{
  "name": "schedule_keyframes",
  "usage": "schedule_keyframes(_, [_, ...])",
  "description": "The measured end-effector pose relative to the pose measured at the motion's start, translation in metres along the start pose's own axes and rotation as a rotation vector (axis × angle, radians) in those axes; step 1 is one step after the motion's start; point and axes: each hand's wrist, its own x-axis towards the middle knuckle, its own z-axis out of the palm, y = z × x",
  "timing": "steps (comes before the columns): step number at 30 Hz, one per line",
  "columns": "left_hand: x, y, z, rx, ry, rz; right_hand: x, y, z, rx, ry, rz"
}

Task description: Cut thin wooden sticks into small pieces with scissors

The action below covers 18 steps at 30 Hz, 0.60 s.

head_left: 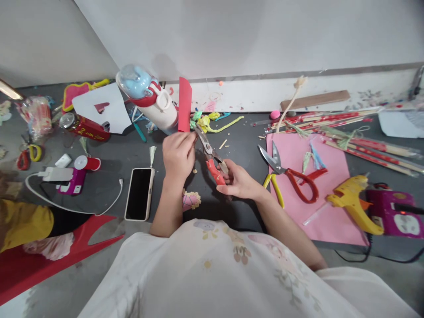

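Slantwise, red-handled pliers lie between the hands, gripped by the right.

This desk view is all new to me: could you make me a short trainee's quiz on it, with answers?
1. Which hand holds the pliers?
2. Which of these rests at least partly on the pink paper?
a) the phone
b) the glue gun
c) the spool
3. True or false: from the wearer's side, the bottle is to the right of the can.

Key: 1. the right hand; 2. b; 3. true.
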Motion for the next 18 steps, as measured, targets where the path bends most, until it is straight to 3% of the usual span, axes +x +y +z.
schedule_keyframes(2, [-0.001, 0.011, 0.0, -0.032, 0.11, -0.083, 0.002, 0.004, 0.002, 0.069, 0.061, -0.004])
schedule_keyframes(4, [-0.002, 0.025, 0.002, -0.183, 0.112, -0.205, 0.004, 0.007, 0.003, 0.146, 0.123, -0.025])
schedule_keyframes(6, [-0.005, 0.038, 0.008, -0.485, -0.084, -0.363, 0.006, 0.01, 0.002, 0.199, 0.174, -0.044])
schedule_keyframes(9, [-0.007, 0.05, 0.019, -1.027, -0.531, -0.538, 0.008, 0.012, 0.002, 0.238, 0.201, -0.046])
schedule_keyframes(11, [-0.008, 0.053, 0.026, -1.267, -0.702, -0.619, 0.008, 0.012, 0.001, 0.276, 0.172, -0.048])
schedule_keyframes(14, [-0.009, 0.053, 0.034, -1.425, -0.719, -0.721, 0.009, 0.012, 0.002, 0.3, 0.14, -0.054])
schedule_keyframes(18, [-0.009, 0.051, 0.036, -1.441, -0.679, -0.758, 0.012, 0.017, 0.001, 0.215, 0.166, -0.092])
